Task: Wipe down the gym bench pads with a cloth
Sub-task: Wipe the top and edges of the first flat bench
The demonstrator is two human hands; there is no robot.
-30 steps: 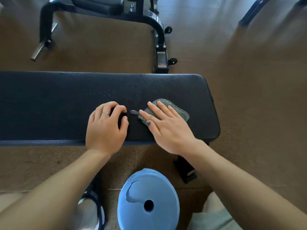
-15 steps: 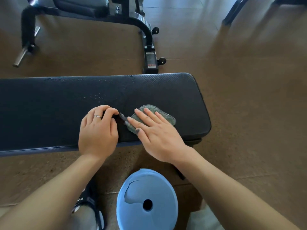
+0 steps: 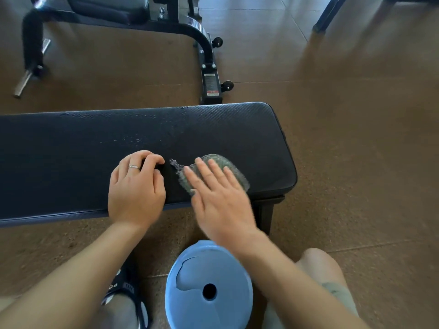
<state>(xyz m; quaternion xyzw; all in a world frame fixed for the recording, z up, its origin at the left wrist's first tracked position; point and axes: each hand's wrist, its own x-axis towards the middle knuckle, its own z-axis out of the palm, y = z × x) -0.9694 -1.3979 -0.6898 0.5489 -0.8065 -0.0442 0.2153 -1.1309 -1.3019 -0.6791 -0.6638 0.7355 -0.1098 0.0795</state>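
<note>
A long black bench pad [image 3: 71, 150] runs across the view, with small wet droplets [image 3: 133, 140] near its middle. A grey-green cloth [image 3: 223, 162] lies on the pad near its right end. My right hand [image 3: 218, 203] presses flat on the cloth with its fingers spread, and it looks blurred. One loose corner of the cloth sticks out to the left. My left hand [image 3: 136, 188], wearing a ring, rests on the pad just left of that corner. Its fingers are curled and hold nothing.
A round light-blue plastic lid with a hole [image 3: 209, 281] sits on the floor between my legs, close to the bench's front edge. Behind the bench stands another black exercise machine [image 3: 204, 43] with small wheels. A dark metal leg [image 3: 325, 17] is at the far right.
My right hand has slid the cloth a little to the right, and its corner has come away from my left fingers. My left hand has stayed on the pad.
</note>
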